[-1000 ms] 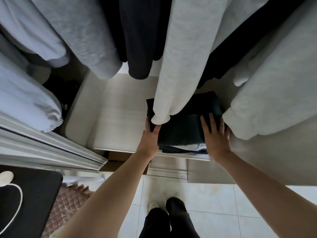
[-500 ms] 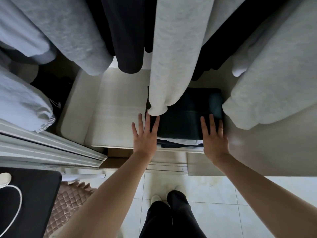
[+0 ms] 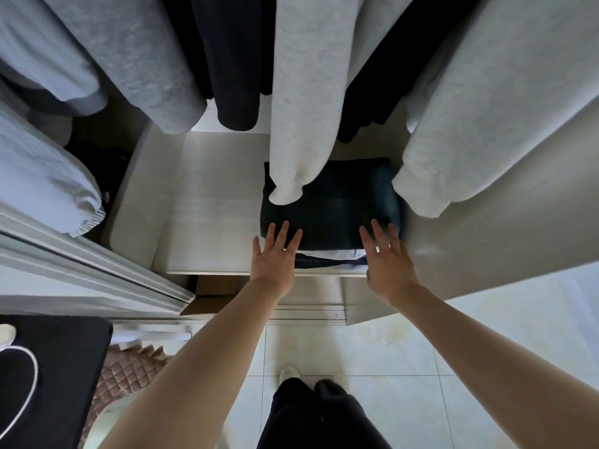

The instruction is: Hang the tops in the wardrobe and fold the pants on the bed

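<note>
Facing stack of folded pants on wardrobe shelf, directly ahead of us. Long side runs left-right. Left hand, right hand flat, fingers spread, holding nothing; both at near edge, equally close.

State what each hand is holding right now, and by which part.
Nothing is held. The left hand and right hand are flat and open, fingertips over the near edge of the folded dark denim pants; no grip on anything.
</note>
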`<state>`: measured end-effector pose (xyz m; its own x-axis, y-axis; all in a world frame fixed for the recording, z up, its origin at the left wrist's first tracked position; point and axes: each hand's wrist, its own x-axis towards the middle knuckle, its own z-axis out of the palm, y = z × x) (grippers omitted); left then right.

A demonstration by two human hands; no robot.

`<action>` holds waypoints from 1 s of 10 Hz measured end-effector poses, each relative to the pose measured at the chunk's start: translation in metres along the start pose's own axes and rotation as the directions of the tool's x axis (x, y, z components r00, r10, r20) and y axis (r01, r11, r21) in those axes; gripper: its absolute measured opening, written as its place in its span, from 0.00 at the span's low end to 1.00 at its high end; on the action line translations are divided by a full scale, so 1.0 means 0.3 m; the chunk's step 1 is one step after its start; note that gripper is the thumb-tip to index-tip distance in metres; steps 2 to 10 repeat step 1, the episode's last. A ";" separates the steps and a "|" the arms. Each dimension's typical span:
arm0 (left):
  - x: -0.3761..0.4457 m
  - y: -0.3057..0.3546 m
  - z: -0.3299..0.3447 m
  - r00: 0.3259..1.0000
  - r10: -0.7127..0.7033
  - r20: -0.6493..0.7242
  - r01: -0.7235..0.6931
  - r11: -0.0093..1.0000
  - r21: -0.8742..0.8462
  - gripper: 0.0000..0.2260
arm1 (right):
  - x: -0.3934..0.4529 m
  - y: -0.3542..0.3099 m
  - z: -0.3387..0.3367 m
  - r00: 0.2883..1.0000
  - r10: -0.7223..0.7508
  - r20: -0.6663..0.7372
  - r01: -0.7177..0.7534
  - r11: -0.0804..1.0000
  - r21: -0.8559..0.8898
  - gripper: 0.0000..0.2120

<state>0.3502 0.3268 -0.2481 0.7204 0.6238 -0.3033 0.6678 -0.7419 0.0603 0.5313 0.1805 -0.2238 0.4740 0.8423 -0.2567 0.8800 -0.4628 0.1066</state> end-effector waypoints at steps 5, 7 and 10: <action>-0.043 0.015 -0.024 1.000 0.011 -0.009 -0.012 0.998 -0.057 0.38 | -0.045 0.003 -0.011 1.000 -0.016 -0.004 0.016 1.000 -0.006 0.37; -0.043 0.015 -0.024 1.000 0.011 -0.009 -0.012 0.998 -0.057 0.38 | -0.045 0.003 -0.011 1.000 -0.016 -0.004 0.016 1.000 -0.006 0.37; -0.043 0.015 -0.024 1.000 0.011 -0.009 -0.012 0.998 -0.057 0.38 | -0.045 0.003 -0.011 1.000 -0.016 -0.004 0.016 1.000 -0.006 0.37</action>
